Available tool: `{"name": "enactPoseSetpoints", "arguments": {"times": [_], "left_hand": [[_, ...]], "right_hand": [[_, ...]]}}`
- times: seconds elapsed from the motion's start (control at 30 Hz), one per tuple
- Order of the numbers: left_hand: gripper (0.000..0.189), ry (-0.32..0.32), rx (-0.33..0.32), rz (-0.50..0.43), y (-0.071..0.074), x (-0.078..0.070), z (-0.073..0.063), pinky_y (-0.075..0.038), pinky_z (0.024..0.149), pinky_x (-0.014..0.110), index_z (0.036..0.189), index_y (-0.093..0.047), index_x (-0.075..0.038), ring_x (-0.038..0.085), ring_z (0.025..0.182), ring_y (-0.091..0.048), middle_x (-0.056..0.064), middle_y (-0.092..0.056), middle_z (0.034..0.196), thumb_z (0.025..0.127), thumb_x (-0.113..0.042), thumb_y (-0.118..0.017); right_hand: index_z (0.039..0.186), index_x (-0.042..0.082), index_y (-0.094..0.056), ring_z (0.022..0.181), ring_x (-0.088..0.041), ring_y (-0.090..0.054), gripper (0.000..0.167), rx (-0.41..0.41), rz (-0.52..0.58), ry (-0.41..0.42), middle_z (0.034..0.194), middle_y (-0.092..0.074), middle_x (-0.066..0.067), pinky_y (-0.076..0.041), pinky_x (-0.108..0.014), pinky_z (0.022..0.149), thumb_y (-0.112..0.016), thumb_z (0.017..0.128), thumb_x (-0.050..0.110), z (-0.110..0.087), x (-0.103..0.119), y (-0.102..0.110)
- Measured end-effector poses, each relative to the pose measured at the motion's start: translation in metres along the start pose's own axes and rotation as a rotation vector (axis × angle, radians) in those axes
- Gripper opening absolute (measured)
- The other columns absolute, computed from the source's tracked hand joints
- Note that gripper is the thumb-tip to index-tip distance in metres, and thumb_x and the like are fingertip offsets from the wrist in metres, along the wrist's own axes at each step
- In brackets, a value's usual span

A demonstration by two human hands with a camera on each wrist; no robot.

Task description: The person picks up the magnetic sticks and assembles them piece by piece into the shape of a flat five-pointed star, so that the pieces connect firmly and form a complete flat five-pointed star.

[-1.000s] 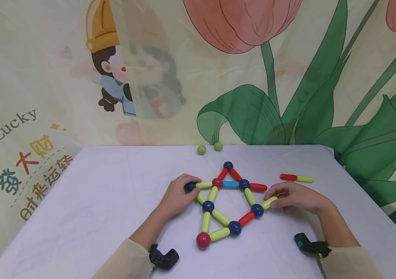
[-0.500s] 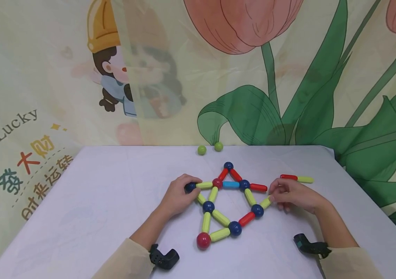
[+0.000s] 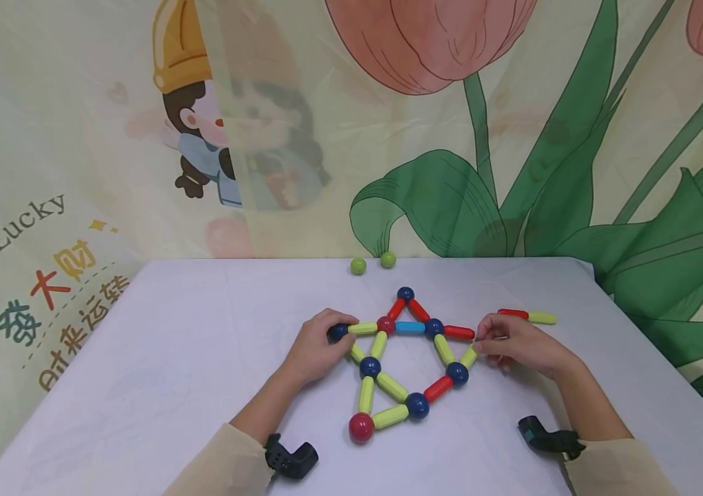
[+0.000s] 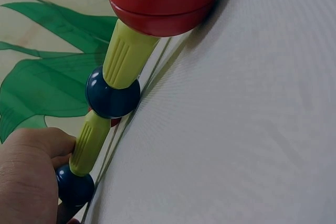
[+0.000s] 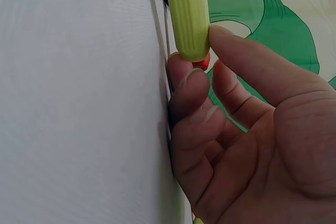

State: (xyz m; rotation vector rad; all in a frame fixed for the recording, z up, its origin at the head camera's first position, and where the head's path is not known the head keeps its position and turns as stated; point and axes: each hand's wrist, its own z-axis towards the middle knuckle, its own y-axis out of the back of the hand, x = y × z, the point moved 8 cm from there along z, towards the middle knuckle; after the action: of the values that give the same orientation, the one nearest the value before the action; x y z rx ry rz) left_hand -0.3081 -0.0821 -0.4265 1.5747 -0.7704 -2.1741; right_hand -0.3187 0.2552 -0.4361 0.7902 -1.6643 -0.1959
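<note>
A flat frame of magnetic rods and balls lies on the white table [image 3: 190,399]. My left hand [image 3: 316,350] holds the dark blue ball [image 3: 337,333] at its left corner; in the left wrist view, the thumb lies beside a dark blue ball [image 4: 75,186]. At the frame's right side, my right hand [image 3: 521,344] pinches the free end of a yellow-green magnetic rod [image 3: 469,357]. That rod's other end joins a dark blue ball [image 3: 457,373]. A red rod [image 3: 459,333] points from another blue ball [image 3: 434,328] toward the same fingertips.
Two green balls [image 3: 358,266] sit near the table's back edge. Behind my right hand lies a loose red rod [image 3: 512,314] end to end with a yellow-green rod [image 3: 542,318]. A large red ball [image 3: 361,428] marks the frame's near corner. A printed cloth hangs behind.
The yellow-green rod at my right hand has swung upward and left about its blue ball, its free end nearing the red rod's tip. The left hand keeps its place.
</note>
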Motion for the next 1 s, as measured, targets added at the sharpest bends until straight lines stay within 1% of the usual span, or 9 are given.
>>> {"name": "enactPoseSetpoints", "arguments": {"times": [0.23,0.37,0.5,0.67,0.77,0.87,1.0], "left_hand": [[0.026,0.008,0.006,-0.004,0.0,0.001,-0.001,-0.05,0.108,0.047,0.121,-0.073,-0.016,0.025,0.121,-0.064,0.004,-0.069,0.122,0.096,-0.019,-0.068],[0.026,0.008,0.008,-0.004,0.001,0.001,-0.001,-0.051,0.108,0.047,0.121,-0.074,-0.016,0.025,0.121,-0.064,0.004,-0.069,0.122,0.096,-0.019,-0.068],[0.026,0.01,0.008,0.001,0.001,0.0,0.0,-0.051,0.108,0.047,0.122,-0.073,-0.016,0.025,0.122,-0.064,0.005,-0.069,0.123,0.096,-0.02,-0.067],[0.026,0.013,0.006,0.001,0.002,0.001,-0.002,-0.05,0.109,0.047,0.121,-0.074,-0.016,0.025,0.122,-0.064,0.005,-0.069,0.123,0.096,-0.019,-0.068],[0.025,0.006,0.006,0.0,0.001,0.001,-0.002,-0.051,0.108,0.047,0.12,-0.074,-0.016,0.025,0.121,-0.064,0.004,-0.07,0.122,0.096,-0.018,-0.068],[0.025,0.005,0.005,0.001,0.001,0.0,-0.001,-0.051,0.108,0.047,0.12,-0.074,-0.017,0.025,0.121,-0.064,0.004,-0.07,0.122,0.096,-0.019,-0.068],[0.026,0.007,0.004,-0.002,0.002,-0.002,-0.001,-0.051,0.108,0.047,0.121,-0.074,-0.017,0.025,0.121,-0.064,0.005,-0.069,0.122,0.096,-0.019,-0.067]], "right_hand": [[0.112,0.003,-0.058,0.073,-0.025,-0.061,0.03,-0.001,0.012,-0.02,0.087,-0.063,-0.01,-0.056,-0.032,0.063,-0.07,0.098,0.026,0.0,-0.001,0.0],[0.112,0.004,-0.06,0.074,-0.024,-0.058,0.029,-0.033,-0.022,-0.026,0.088,-0.061,-0.01,-0.053,-0.031,0.064,-0.068,0.099,0.028,-0.003,0.002,0.004],[0.112,0.004,-0.06,0.071,-0.023,-0.054,0.028,-0.099,-0.073,-0.012,0.09,-0.059,-0.01,-0.049,-0.028,0.06,-0.067,0.1,0.028,-0.003,0.011,0.01],[0.119,0.003,-0.058,0.068,-0.022,-0.051,0.03,-0.174,-0.081,0.019,0.096,-0.059,-0.012,-0.048,-0.028,0.058,-0.064,0.102,0.026,-0.001,0.028,0.012],[0.123,0.003,-0.059,0.071,-0.024,-0.053,0.032,-0.233,-0.097,0.049,0.1,-0.062,-0.014,-0.049,-0.028,0.06,-0.063,0.103,0.026,0.0,0.039,0.013],[0.128,0.003,-0.059,0.078,-0.027,-0.055,0.036,-0.303,-0.11,0.073,0.105,-0.064,-0.017,-0.051,-0.029,0.063,-0.061,0.103,0.029,0.002,0.052,0.016],[0.134,0.003,-0.057,0.086,-0.032,-0.058,0.041,-0.366,-0.09,0.093,0.11,-0.064,-0.022,-0.054,-0.031,0.066,-0.06,0.104,0.031,0.006,0.069,0.017]]}}
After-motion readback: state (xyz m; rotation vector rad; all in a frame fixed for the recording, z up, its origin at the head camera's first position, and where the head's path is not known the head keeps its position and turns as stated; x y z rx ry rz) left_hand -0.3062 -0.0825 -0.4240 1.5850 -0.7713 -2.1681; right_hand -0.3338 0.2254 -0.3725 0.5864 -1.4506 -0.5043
